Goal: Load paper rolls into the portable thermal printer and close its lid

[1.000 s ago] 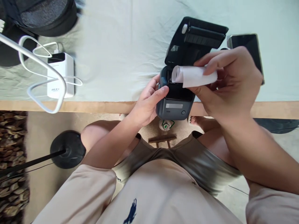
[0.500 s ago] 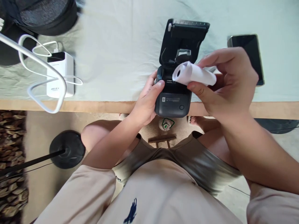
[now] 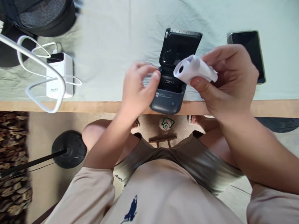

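A small dark portable printer (image 3: pixel 166 104) rests at the table's front edge with its lid (image 3: pixel 181 43) flipped up and its paper bay exposed. My left hand (image 3: pixel 139 87) is at the printer's left side, thumb and forefinger apart. Its fingertips are close to the hinge corner; whether they touch it I cannot tell. Over the bay's right side, my right hand (image 3: pixel 230 77) holds a white paper roll (image 3: pixel 192 70) between thumb and fingers. The roll is tilted, its dark core hole facing left, and its outer layer sits loose.
A phone (image 3: pixel 251 53) lies on the pale green tablecloth (image 3: pixel 116 40) beyond my right hand. To the left stand a white power bank (image 3: pixel 59 77) with a cable and a white curved tube (image 3: pixel 42 57). A black bag (image 3: pixel 46 18) occupies the far left corner.
My left hand has loosened its grip on the printer and shifted left. The printer is lower, its lid tipped farther back. The paper roll stays in my right hand, turned slightly.
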